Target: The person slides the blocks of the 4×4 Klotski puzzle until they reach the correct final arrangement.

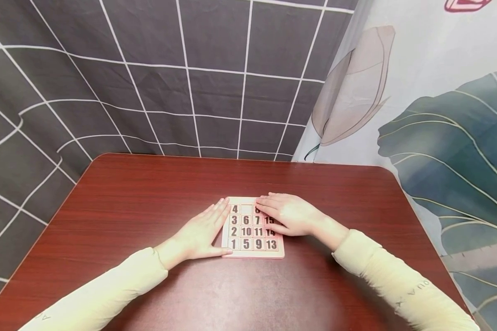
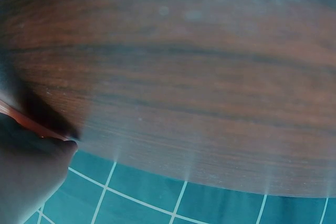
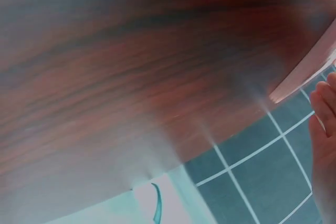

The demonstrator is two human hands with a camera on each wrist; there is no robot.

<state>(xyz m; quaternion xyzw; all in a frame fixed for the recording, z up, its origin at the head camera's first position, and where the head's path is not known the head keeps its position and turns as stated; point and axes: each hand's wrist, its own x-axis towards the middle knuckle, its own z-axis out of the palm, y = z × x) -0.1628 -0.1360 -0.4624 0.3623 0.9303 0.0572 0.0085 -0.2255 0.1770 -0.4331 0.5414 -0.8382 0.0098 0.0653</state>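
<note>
The fingers of the left hand [image 1: 203,232] lie straight along the left edge of the number slide puzzle [image 1: 251,232], thumb spread to its near-left corner. The fingers of the right hand [image 1: 297,215] are extended too, resting over the puzzle's upper right part. It lies flat mid-counter [image 1: 149,197], with wood reaching well beyond both hands; a grid-patterned curtain [image 1: 215,89] hangs beyond the far edge.

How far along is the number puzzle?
Partly sorted, it seems: the left column of the puzzle reads 1 to 4 upward. In hand: the left hand rests along its left edge; the right hand covers its top-right corner, hiding that spot. Apparently remaining: the second column, reading 5, 10, 6 upward below the gap, if columns should count up.
</note>
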